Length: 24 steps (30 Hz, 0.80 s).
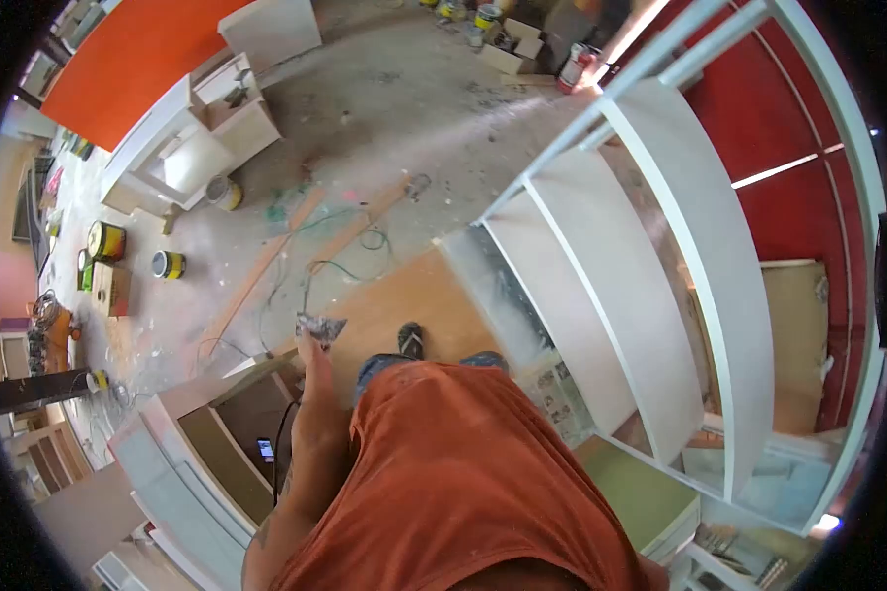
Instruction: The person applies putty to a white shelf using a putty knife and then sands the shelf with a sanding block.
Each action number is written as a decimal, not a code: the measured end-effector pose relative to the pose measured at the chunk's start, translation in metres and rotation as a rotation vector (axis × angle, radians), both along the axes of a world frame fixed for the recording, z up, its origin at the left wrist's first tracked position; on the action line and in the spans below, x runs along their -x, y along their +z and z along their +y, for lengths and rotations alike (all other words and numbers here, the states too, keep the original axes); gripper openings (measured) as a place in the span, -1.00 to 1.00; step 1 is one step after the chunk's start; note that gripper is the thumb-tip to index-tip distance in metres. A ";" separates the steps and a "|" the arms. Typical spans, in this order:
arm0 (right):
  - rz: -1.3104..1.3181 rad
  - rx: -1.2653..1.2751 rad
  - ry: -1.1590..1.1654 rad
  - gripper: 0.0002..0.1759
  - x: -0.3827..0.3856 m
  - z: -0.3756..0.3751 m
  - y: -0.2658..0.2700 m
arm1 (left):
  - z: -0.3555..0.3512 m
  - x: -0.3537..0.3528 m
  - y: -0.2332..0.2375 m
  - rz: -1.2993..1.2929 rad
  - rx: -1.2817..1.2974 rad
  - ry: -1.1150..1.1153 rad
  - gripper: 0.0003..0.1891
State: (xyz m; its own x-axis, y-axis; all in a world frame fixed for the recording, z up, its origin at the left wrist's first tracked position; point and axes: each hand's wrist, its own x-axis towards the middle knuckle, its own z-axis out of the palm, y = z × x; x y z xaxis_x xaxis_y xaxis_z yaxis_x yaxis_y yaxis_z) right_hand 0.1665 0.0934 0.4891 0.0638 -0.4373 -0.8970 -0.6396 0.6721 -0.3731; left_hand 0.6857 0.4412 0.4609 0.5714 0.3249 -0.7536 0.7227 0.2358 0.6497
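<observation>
My left hand is low in front of me, left of my foot, its fingers closed on a crumpled grey and white piece that looks like paper or a rag. It is held above the edge of a brown board on the floor. My right hand does not show; the orange shirt fills the lower middle and hides that side.
A white shelf unit stands close on the right. White cabinets are at the upper left, with paint cans near them. Beside my left arm is an open cabinet holding a phone. Cables and wood strips lie ahead.
</observation>
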 end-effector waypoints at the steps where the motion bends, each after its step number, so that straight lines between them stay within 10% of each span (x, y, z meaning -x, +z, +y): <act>1: -0.006 0.003 0.047 -0.44 -0.023 -0.008 -0.002 | 0.001 -0.025 0.005 -0.006 -0.006 0.012 -0.60; 11: -0.054 0.277 0.813 -0.46 -0.236 -0.132 -0.136 | -0.117 -0.197 0.081 -0.415 0.482 0.201 -0.65; 12: -0.084 0.108 0.330 -0.58 -0.299 -0.138 -0.093 | -0.129 -0.208 0.085 -0.423 0.430 0.130 -0.61; 17: -0.068 0.294 0.389 -0.73 -0.518 -0.205 -0.100 | -0.115 -0.262 0.043 -0.226 0.209 -0.126 -0.69; 19: -0.347 0.116 0.448 -0.69 -0.565 -0.248 -0.146 | -0.051 -0.275 -0.106 -0.459 -0.313 -0.397 -0.71; 20: -0.405 0.336 0.540 -0.54 -0.615 -0.255 -0.079 | -0.069 -0.278 -0.038 -0.174 0.177 -0.366 -0.68; 21: -0.432 0.574 0.625 -0.36 -0.674 -0.258 0.016 | -0.039 -0.265 -0.082 -0.002 0.035 -0.298 -0.68; 23: -0.703 0.337 0.040 -0.40 -0.711 -0.285 -0.157 | -0.069 -0.279 -0.043 0.182 -0.038 -0.119 -0.67; 24: -0.377 0.122 0.199 -0.50 -0.730 -0.307 -0.127 | -0.079 -0.295 -0.025 0.221 -0.058 -0.064 -0.66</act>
State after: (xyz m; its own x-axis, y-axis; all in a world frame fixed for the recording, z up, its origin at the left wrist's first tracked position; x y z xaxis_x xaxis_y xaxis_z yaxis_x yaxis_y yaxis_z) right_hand 0.8966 -0.2131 0.3618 0.4702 -0.4845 -0.7377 -0.5561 0.4865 -0.6739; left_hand 0.9809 0.3621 0.4358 0.4157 0.3401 -0.8435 0.8610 0.1516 0.4854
